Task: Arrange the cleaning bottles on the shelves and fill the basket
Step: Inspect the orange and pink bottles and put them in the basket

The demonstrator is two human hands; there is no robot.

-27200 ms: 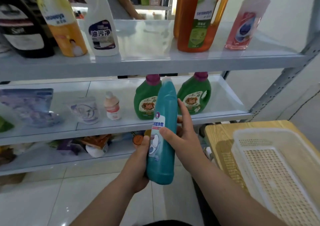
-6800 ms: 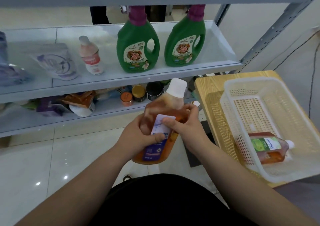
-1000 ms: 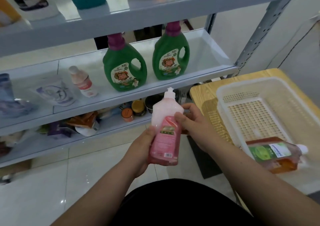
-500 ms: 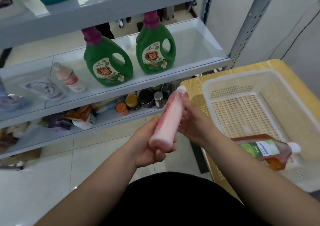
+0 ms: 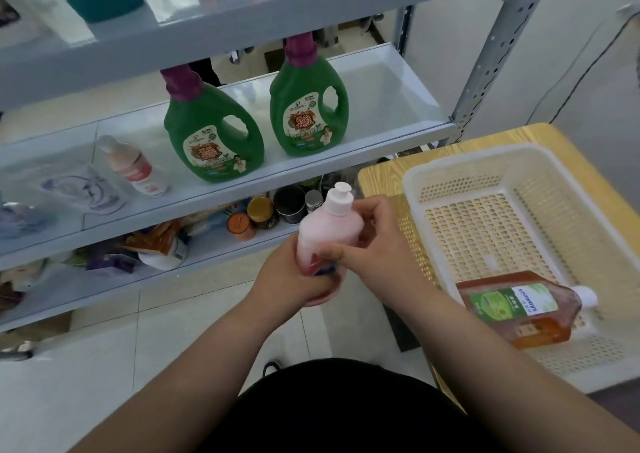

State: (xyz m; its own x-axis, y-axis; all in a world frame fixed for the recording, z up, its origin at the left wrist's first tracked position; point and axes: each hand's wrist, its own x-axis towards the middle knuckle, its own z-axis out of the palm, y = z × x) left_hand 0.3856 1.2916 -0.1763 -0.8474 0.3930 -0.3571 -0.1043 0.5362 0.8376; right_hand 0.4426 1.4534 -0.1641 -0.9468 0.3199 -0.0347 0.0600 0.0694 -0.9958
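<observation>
Pink bottle (image 5: 327,230) held upright just left of the basket (image 5: 585,189), both hands on it: left hand (image 5: 294,281) wrapped round the base, right hand (image 5: 375,248) curled round the mid-body, thumb across the label. Looks like thin plastic, fill unclear, so likely light but squeezy; smooth wall could slip, so I'd grip the waist below the shoulder, not the cap. Amber bottle (image 5: 512,308) lies on its side in the basket's near end. Further out, left of the basket, two green jugs (image 5: 214,133) stand on the middle shelf (image 5: 391,99)
</observation>
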